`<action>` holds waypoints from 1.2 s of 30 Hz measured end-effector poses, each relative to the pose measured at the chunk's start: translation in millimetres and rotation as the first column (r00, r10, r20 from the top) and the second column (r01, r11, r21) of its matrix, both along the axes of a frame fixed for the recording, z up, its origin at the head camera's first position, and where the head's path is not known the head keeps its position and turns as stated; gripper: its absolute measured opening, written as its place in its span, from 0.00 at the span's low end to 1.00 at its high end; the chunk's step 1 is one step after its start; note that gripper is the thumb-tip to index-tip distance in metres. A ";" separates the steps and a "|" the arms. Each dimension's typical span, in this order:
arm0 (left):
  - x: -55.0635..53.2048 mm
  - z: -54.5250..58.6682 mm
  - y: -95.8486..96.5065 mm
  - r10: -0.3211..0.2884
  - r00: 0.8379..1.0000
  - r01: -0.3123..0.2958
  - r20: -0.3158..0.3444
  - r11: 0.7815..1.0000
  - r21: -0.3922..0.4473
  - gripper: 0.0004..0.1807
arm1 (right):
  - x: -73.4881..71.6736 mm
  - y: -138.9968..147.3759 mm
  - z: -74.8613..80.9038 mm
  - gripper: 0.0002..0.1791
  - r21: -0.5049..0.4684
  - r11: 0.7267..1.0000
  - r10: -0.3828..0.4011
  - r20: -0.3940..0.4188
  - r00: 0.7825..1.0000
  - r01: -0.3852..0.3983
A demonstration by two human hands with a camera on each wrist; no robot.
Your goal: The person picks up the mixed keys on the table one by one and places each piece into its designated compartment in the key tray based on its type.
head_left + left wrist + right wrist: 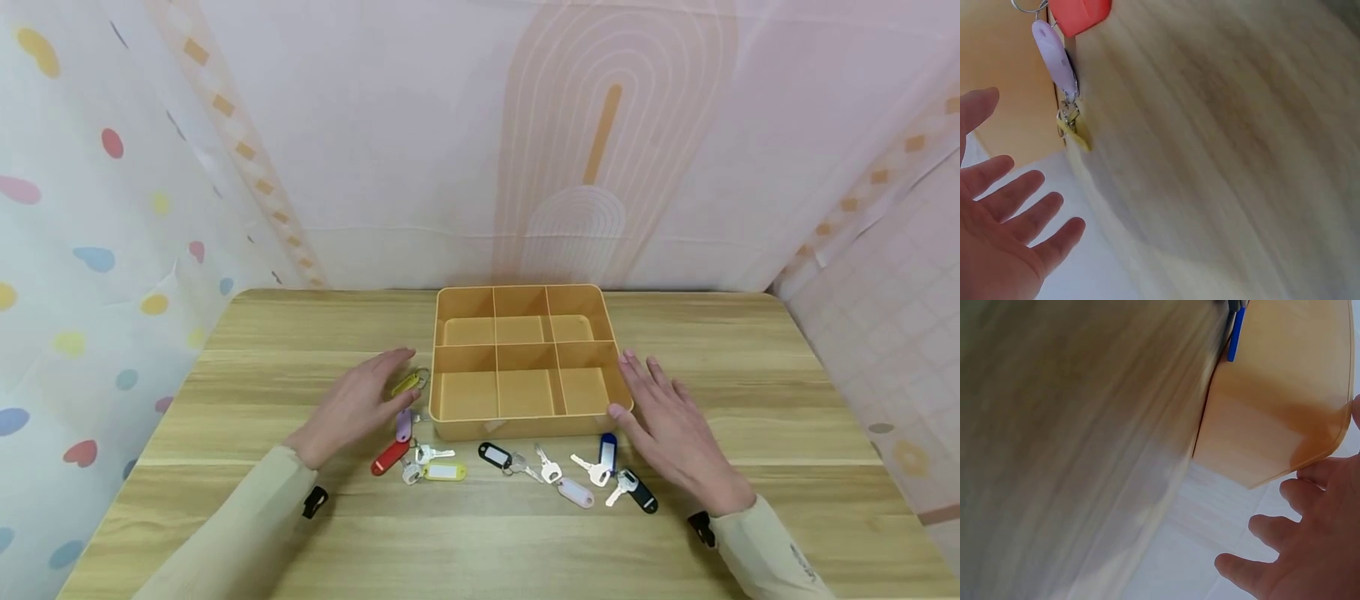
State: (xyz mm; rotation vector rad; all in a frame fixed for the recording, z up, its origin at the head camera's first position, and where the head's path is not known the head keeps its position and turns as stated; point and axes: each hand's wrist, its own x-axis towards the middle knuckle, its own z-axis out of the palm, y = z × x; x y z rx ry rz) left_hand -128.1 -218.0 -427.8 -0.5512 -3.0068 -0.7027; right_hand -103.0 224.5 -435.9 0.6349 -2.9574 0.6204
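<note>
An orange six-compartment organizer box (517,428) sits on the table; no items show in its compartments. My right hand (678,437) is at its right side, fingers extended, thumb and a fingertip appearing to touch the rim. In the right wrist view, the hand (1316,531) has its fingers spread by the box corner. My left hand (354,408) hovers left of the box, fingers extended and holding nothing. Close to it lie a yellow key tag (406,384) and a purple key tag (404,425). A red key tag (391,457) lies slightly nearer the front.
In front of the box are keys with another yellow tag (445,472), a black tag (495,454), a pink tag (575,492), a blue tag (607,452) and a dark tag (643,496). Patterned cloth (390,167) hangs behind the wooden table (480,550).
</note>
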 end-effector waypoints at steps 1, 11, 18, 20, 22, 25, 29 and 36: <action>-1.9 -0.8 0.2 0.005 1.000 -0.005 0.016 1.000 0.026 0.36 | -0.1 0.1 -0.5 0.39 -0.003 1.000 -0.001 0.001 1.000 0.001; -24.6 -7.6 3.7 -0.002 0.994 -0.023 0.110 0.973 0.228 0.26 | -0.1 3.8 -2.0 0.38 -0.027 1.000 -0.004 0.016 1.000 0.005; -34.0 -11.1 7.2 -0.018 0.987 -0.030 0.162 0.957 0.288 0.23 | 1.6 5.3 -2.3 0.39 -0.040 0.999 -0.008 0.034 0.999 0.010; -35.6 -11.3 7.4 -0.016 0.984 -0.036 0.175 0.957 0.288 0.23 | 1.5 5.1 -2.4 0.39 -0.048 0.999 -0.004 0.034 0.999 0.006; -36.9 -11.6 7.3 -0.010 0.983 -0.043 0.182 0.958 0.285 0.22 | 0.4 4.5 -2.6 0.39 -0.055 0.999 0.003 0.032 0.999 -0.001; -38.8 -13.0 6.8 -0.005 0.984 -0.044 0.179 0.962 0.269 0.20 | -1.6 3.3 -3.4 0.39 -0.060 0.998 0.009 0.027 1.000 -0.007; -41.1 -17.1 6.1 0.005 0.984 -0.050 0.181 0.968 0.245 0.19 | -2.1 2.0 -4.4 0.39 -0.058 0.998 0.011 0.029 1.000 -0.009; -43.9 -21.9 3.3 -0.001 0.986 -0.040 0.167 0.970 0.241 0.15 | -2.2 1.7 -4.8 0.39 -0.063 0.998 0.010 0.031 0.999 -0.008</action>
